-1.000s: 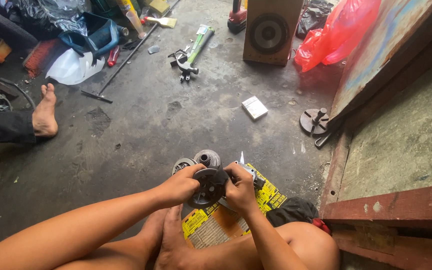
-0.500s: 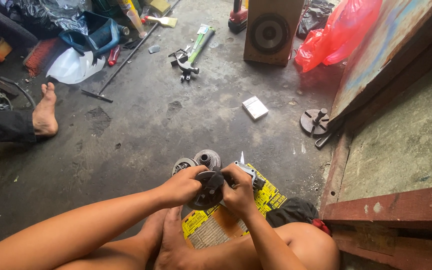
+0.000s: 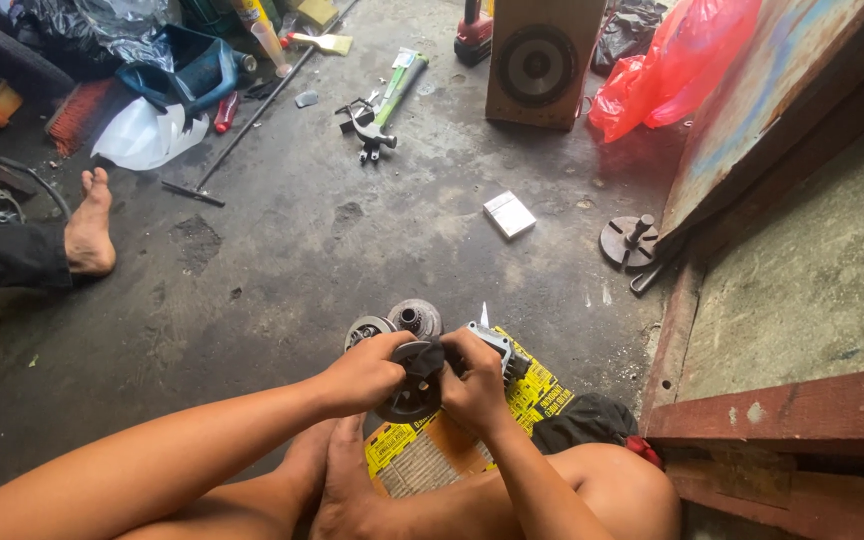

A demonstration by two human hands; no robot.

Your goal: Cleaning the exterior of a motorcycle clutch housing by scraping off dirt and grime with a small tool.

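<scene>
- The left hand [image 3: 364, 372] is closed around the left side of a dark round metal part [image 3: 412, 385].
- The right hand [image 3: 472, 385] is closed on the right side of the same part, with its fingers curled over the top edge.
- The dark round metal part sits between both hands, just above the person's crossed legs and bare foot [image 3: 347, 490].
- Under the hands lies a yellow and brown cardboard sheet [image 3: 452, 440] flat on the floor.
- Just past the hands, two small round metal pieces [image 3: 397, 322] sit side by side on the concrete floor [image 3: 282, 250].
- A grey metal block [image 3: 497, 345] is right beside the right hand, on the cardboard.
- A dark cloth [image 3: 577, 420] lies next to the person's right knee.
- Farther out, a small white box [image 3: 509, 214] lies on the floor.
- A round metal disc with a peg [image 3: 628, 240] sits near a wooden board on the right.
- A brown speaker box [image 3: 535, 62] stands at the far side, with a red plastic bag [image 3: 672, 70] beside it.
- A green-handled tool [image 3: 382, 105] and a long metal rod [image 3: 247, 125] lie on the floor far away.
- Another person's bare foot [image 3: 87, 225] rests on the floor at the left.
</scene>
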